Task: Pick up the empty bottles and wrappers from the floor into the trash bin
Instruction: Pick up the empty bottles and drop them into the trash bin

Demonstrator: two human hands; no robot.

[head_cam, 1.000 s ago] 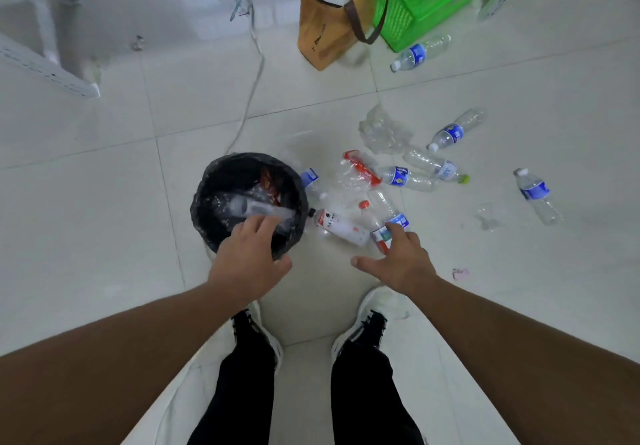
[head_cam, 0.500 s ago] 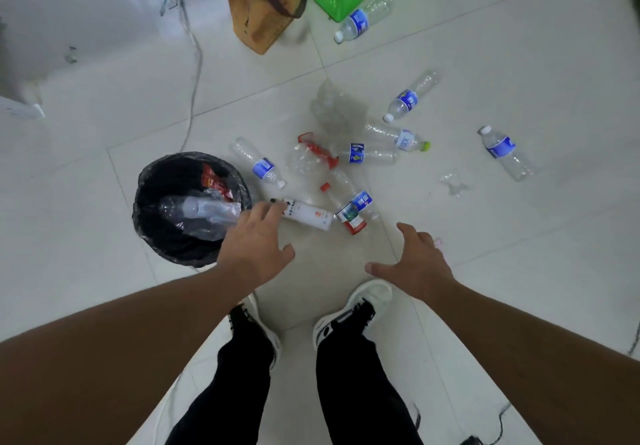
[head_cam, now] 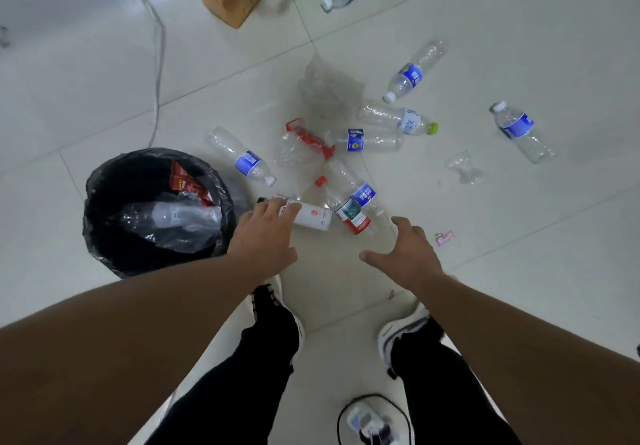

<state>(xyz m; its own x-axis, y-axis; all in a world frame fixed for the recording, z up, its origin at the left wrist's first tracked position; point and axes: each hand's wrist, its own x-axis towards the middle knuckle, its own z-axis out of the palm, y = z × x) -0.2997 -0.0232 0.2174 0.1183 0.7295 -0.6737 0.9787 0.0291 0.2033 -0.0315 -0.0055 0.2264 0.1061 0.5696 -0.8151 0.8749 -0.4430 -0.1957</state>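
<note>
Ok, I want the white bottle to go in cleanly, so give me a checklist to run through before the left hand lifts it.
1. Left hand on the white bottle: fingers reach its cap end; a closed grip, cannot tell.
2. Trash bin within reach: ok, it stands right beside the left hand.
3. Room in the bin: ok, a clear bottle and a red wrapper lie inside, with space above.
4. Nothing resting on the white bottle: ok, though the red-labelled bottle lies right beside its base.
5. Right hand free: ok, open and holding nothing.
</note>
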